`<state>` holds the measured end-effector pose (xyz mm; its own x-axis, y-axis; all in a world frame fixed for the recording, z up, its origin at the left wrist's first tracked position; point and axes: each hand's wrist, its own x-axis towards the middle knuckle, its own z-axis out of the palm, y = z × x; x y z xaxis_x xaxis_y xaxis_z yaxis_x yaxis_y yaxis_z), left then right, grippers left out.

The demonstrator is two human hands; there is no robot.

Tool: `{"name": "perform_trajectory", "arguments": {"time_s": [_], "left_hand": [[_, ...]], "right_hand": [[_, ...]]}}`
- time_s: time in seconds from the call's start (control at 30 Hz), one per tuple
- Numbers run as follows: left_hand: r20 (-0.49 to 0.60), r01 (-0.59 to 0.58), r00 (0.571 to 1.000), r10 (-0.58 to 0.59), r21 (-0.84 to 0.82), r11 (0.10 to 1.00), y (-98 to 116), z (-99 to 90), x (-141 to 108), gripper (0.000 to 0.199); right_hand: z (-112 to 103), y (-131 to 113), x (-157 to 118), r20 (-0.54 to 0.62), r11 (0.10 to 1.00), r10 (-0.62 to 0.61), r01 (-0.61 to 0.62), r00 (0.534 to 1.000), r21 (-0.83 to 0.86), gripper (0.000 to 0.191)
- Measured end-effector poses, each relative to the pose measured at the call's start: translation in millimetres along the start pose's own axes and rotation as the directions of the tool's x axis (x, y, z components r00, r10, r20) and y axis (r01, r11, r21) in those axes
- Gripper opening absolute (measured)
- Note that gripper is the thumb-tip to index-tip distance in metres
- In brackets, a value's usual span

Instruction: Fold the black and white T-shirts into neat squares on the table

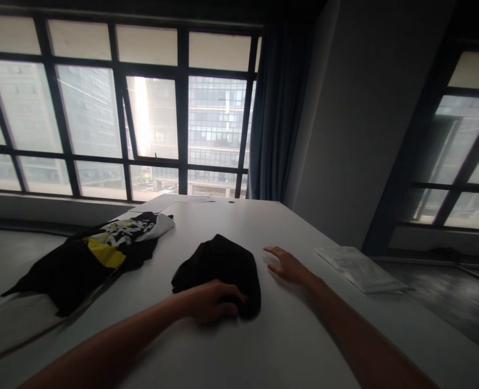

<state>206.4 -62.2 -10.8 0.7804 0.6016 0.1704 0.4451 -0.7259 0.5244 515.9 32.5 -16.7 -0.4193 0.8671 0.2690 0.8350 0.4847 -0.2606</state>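
A black folded cloth item (223,259), perhaps a garment, lies bunched on the white table in front of me. My left hand (213,300) is at its near edge, fingers curled over the dark fabric and thumb close to them; the lower fingers are hidden. To the right of the cloth, my right hand (286,265) is just above or on the tabletop, fingers stretched out and apart, with nothing in it. A small gap separates it from the cloth.
On the left lies a spread black garment (77,259) with yellow and white print. A flat white packet or folded sheet (359,267) rests near the right table edge. Papers (194,199) lie at the far end of the white table (247,216), before windows and a blue curtain (274,119).
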Motion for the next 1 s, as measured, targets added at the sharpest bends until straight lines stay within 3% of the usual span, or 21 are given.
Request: {"name": "perform_trajectory", "arguments": {"time_s": [0.1,0.23,0.3,0.4,0.43,0.5,0.67,0.73,0.83,0.87,0.93,1.0], "left_hand": [[-0.028,0.021,0.999,-0.017,0.138,0.990,-4,-10.8,-8,0.060],[-0.130,0.226,0.973,-0.192,0.337,0.914,-34,-25.7,-17,0.062],[-0.212,0.401,0.915,-0.344,0.370,0.838,-48,-27.5,-19,0.062],[-0.342,0.637,0.770,-0.538,0.383,0.669,-59,-29.9,-22,0.064],[-0.372,0.682,0.731,-0.572,0.393,0.616,-60,-31.4,-23,0.064],[-0.408,0.717,0.697,-0.590,0.425,0.553,-58,-35.6,-24,0.062],[-0.466,0.692,0.721,-0.513,0.439,0.573,-40,-49.9,-25,0.057],[-0.504,0.703,0.702,-0.503,0.382,0.599,-38,-56.1,-27,0.065],[-0.560,0.718,0.664,-0.495,0.294,0.632,-50,-61.3,-34,0.064],[-0.544,0.700,0.683,-0.488,0.295,0.651,-58,-61.3,-37,0.060],[-0.418,0.630,0.765,-0.489,0.329,0.704,-73,-59.5,-42,0.065],[-0.257,0.576,0.818,-0.516,0.353,0.737,-86,-57.4,-47,0.077]], "right_hand": [[6,-20,0,0.034,0.991,-0.121,0.118,0.992,0.064,0.067],[13,-35,0,0.129,0.993,-0.115,0.115,0.985,0.012,0.050],[15,-38,0,0.122,0.996,-0.013,0.024,0.992,-0.090,0.052],[13,-39,0,0.083,0.941,0.203,-0.171,0.976,-0.293,0.058],[11,-39,0,0.070,0.911,0.261,-0.222,0.963,-0.348,0.058],[6,-37,2,0.052,0.866,0.335,-0.285,0.941,-0.410,0.059],[-12,-24,2,0.000,0.794,0.476,-0.429,0.880,-0.431,0.059],[-18,-13,-1,-0.015,0.768,0.515,-0.470,0.857,-0.435,0.052],[-21,10,-7,0.017,0.822,0.451,-0.407,0.893,-0.398,0.043],[-20,18,-8,0.049,0.864,0.395,-0.353,0.917,-0.359,0.042],[-16,31,-11,0.127,0.933,0.290,-0.250,0.949,-0.260,0.044],[-14,40,-12,0.180,0.944,0.282,-0.239,0.943,-0.227,0.047]]}}
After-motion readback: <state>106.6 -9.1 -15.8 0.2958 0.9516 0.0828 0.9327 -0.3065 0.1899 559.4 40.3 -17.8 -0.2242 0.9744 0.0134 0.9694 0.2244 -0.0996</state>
